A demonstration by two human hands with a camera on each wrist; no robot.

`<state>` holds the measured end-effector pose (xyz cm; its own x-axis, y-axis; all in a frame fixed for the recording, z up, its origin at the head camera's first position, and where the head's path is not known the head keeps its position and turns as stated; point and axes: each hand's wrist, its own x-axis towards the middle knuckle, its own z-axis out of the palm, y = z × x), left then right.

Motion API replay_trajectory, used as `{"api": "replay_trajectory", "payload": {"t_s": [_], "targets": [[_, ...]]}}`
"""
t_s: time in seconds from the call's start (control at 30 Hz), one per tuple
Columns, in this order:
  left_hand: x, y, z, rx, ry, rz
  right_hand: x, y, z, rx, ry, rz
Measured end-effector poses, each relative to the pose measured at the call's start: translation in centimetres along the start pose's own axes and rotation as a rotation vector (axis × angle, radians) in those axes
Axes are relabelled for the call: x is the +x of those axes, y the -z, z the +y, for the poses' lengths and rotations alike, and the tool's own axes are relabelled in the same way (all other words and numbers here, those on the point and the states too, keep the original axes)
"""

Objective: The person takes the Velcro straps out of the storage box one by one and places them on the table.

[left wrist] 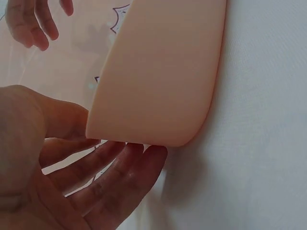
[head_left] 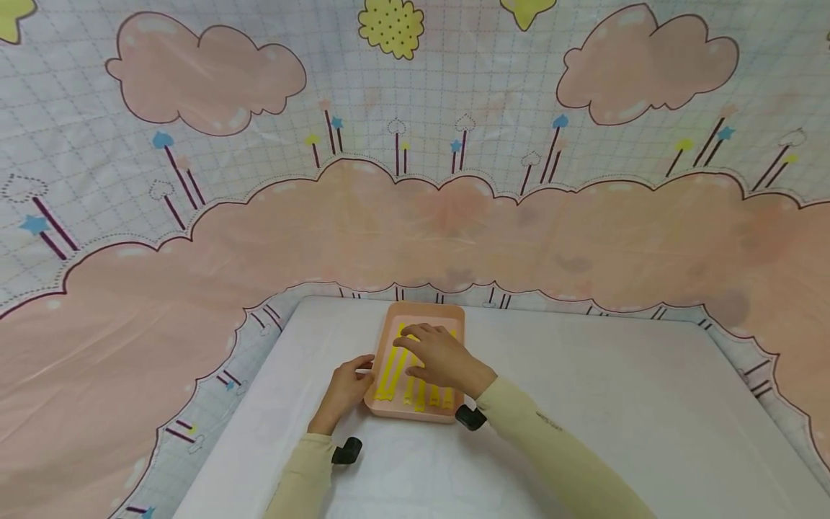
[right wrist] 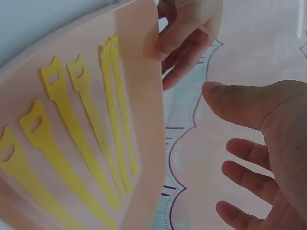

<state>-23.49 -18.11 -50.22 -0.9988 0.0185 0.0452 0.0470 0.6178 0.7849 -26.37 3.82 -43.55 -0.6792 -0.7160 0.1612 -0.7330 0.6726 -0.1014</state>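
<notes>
A shallow pink tray (head_left: 415, 416) lies on the table with several flat yellow saw-shaped pieces (head_left: 386, 378) inside, side by side lengthwise. Seen from the right wrist, each yellow saw (right wrist: 55, 84) has a handle with a slot and a long thin blade. My left hand (head_left: 346, 389) holds the tray's left side, thumb at the rim and fingers curved against the outer wall (left wrist: 158, 72). My right hand (head_left: 444, 357) hovers above the tray, fingers spread and nothing in them. It hides part of the saws in the head view.
The white-covered table (head_left: 583, 404) extends to both sides of the tray. Behind it hangs a patterned sheet (head_left: 454, 238) with clouds and stars, close to the tray's far edge. A small black camera mount sits on each wrist, the right mount (head_left: 470, 418) beside the tray's near right corner.
</notes>
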Motion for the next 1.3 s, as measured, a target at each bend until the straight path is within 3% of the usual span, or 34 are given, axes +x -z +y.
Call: {"api": "replay_trajectory", "payload": {"t_s": [0.2,0.6,0.97,1.1,1.3], "targets": [[-0.1,-0.1,0.1,0.002,0.032,-0.008,1.1,-0.1,0.0,-0.014,0.025,-0.011],[-0.1,-0.3,-0.3,-0.008,0.049,-0.010,3.1,-1.6,0.7,-0.004,0.017,-0.108],[0.1,-0.2,-0.3,-0.011,0.077,-0.025,4.9,-3.6,1.5,-0.010,0.026,-0.089],[0.1,-0.2,-0.5,-0.012,0.061,-0.021,5.5,-4.7,1.6,-0.042,0.037,-0.081],[0.0,-0.3,-0.7,-0.016,0.029,-0.009,6.2,-6.0,1.3,-0.082,0.050,-0.145]]}}
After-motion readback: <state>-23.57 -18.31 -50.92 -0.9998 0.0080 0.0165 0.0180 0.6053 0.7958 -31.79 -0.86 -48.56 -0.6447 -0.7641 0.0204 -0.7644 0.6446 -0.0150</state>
